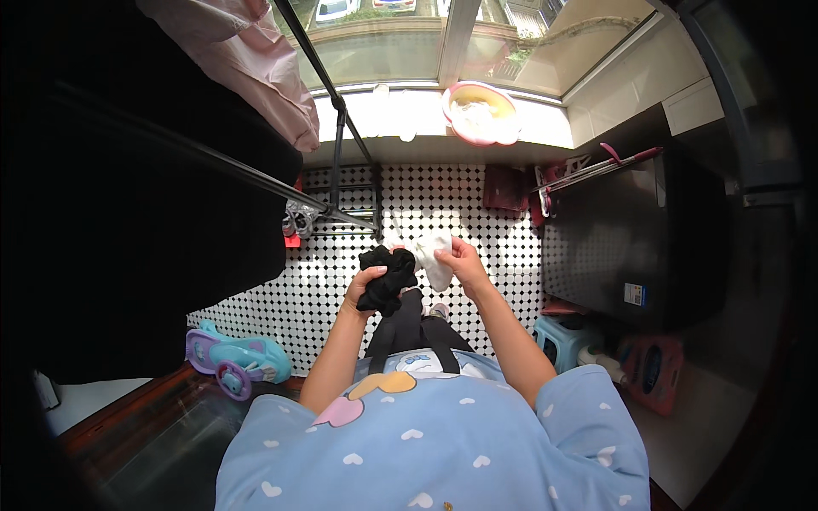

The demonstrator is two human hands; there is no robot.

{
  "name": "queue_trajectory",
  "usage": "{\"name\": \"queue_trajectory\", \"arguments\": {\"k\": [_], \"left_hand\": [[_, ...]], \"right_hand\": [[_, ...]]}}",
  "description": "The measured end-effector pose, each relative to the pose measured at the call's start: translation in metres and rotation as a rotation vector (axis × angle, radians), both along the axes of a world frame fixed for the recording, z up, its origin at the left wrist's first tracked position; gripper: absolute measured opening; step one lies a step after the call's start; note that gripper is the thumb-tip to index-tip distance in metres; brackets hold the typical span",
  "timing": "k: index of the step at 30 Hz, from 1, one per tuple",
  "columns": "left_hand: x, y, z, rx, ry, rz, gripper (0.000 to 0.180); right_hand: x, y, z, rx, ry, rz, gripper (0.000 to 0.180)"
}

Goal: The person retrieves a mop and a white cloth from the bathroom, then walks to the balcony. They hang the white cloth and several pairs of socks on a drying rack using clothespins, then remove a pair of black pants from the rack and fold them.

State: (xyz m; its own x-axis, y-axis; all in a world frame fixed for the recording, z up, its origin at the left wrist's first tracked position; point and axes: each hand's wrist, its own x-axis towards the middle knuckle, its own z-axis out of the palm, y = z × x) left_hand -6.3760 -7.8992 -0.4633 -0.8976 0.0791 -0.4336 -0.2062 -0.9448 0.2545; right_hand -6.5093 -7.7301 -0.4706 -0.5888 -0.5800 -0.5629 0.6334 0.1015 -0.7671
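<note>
Gripped in the left hand (365,284), a bunched black cloth (388,277) at frame centre hides the fingers; the right hand (464,262) pinches a crumpled white cloth (432,255), its shape unclear.

Both forearms come up from lower edge, bare, elbows bent, converging at centre. Left hand (365,288) fisted, fingers curled tight in a full grip, knuckles up. Right hand (464,260) raised slightly higher, thumb & fingertips pinched together, wrist cocked inward.
</note>
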Motion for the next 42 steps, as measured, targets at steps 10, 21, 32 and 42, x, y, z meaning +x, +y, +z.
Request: {"name": "queue_trajectory", "arguments": {"k": [10,21,32,42], "left_hand": [[0.039,0.002,-0.011,-0.013,-0.044,0.226,0.052],[0.047,-0.028,-0.017,-0.063,-0.119,0.313,0.053],[0.034,-0.055,-0.022,-0.109,-0.18,0.268,0.062],[-0.014,-0.063,-0.006,-0.067,-0.036,0.386,0.067]], "right_hand": [[0.014,0.002,-0.06,0.159,0.3,0.134,0.046],[-0.028,-0.158,-0.063,0.036,0.532,0.338,0.041],[-0.058,-0.272,-0.107,0.257,0.66,0.397,0.031],[-0.076,-0.26,-0.103,0.235,0.914,0.273,0.026]]}}
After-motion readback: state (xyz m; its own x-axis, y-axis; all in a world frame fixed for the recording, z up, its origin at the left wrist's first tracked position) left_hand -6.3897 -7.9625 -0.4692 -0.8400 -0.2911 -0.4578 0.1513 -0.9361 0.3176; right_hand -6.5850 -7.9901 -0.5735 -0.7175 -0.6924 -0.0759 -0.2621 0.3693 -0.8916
